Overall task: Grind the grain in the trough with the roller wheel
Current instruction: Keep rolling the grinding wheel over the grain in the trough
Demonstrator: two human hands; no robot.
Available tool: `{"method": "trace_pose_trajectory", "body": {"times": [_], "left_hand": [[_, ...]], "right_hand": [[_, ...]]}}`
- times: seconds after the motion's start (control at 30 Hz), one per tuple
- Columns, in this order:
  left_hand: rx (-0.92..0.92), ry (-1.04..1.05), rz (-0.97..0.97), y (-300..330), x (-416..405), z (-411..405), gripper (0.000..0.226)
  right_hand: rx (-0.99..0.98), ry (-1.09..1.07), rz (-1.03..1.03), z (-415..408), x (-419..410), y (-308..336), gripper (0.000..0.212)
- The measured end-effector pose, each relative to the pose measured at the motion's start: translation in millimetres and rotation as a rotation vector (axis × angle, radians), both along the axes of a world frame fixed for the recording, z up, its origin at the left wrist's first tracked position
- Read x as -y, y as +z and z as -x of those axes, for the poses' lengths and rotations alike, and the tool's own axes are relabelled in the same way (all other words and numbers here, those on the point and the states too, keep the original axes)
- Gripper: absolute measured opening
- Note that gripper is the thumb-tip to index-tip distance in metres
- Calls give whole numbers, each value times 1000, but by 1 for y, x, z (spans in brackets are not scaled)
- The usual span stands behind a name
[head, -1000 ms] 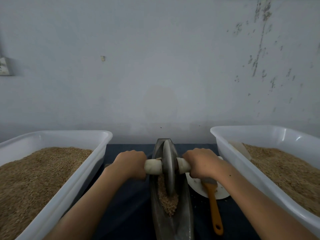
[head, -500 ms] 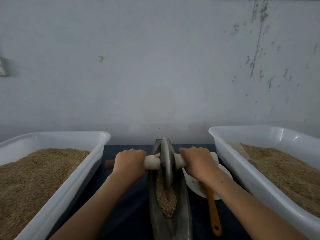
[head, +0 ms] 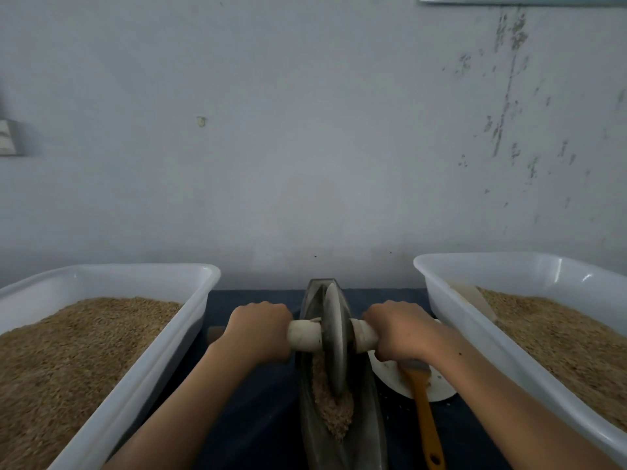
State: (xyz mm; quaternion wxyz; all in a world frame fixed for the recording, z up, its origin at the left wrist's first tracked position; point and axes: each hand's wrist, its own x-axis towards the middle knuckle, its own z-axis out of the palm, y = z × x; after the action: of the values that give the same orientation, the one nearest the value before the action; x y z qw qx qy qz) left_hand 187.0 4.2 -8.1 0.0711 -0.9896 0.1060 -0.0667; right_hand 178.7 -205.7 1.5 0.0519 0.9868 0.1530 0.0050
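Observation:
A narrow dark metal trough (head: 369,422) runs away from me down the middle of the table. A grey metal roller wheel (head: 334,337) stands upright in it on a pale wooden axle (head: 303,335). My left hand (head: 259,329) grips the axle's left end and my right hand (head: 398,332) grips its right end. Crushed brown grain (head: 334,413) lies heaped in the trough just in front of the wheel. The far tip of the trough shows behind the wheel.
A white tub (head: 142,368) of grain stands on the left and another white tub (head: 475,330) on the right, both close to my arms. A white plate (head: 441,390) with an orange-handled brush (head: 425,418) lies right of the trough. A grey wall rises behind.
The wheel with both hands rolled away from me along the trough and is now coming back a little; the grain heap stays in front of it.

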Motion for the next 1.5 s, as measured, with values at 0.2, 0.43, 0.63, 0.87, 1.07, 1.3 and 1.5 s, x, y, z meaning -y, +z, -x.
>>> {"method": "trace_pose_trajectory", "body": {"times": [0.2,0.43,0.63,0.87,1.07,1.3,1.5], "left_hand": [[200,-1,72,-9,1,-3,24],[-116,-15,29,5,-2,2,39],[-201,6,12,7,-3,3,43],[167,17,39,-8,0,-4,26],[97,11,33,-6,-2,-4,30],[-205,13,21,7,-4,5,46],[94,39,-15,0,4,2,29]], "right_hand": [[314,27,-75,-3,-3,-13,14],[-3,40,32,0,2,3,24],[-122,28,13,4,3,6,18],[250,2,-38,-2,-3,-9,19],[247,3,-14,-2,-4,-8,21],[-121,10,32,4,0,7,19],[98,-9,-22,-1,-1,-3,17]]}}
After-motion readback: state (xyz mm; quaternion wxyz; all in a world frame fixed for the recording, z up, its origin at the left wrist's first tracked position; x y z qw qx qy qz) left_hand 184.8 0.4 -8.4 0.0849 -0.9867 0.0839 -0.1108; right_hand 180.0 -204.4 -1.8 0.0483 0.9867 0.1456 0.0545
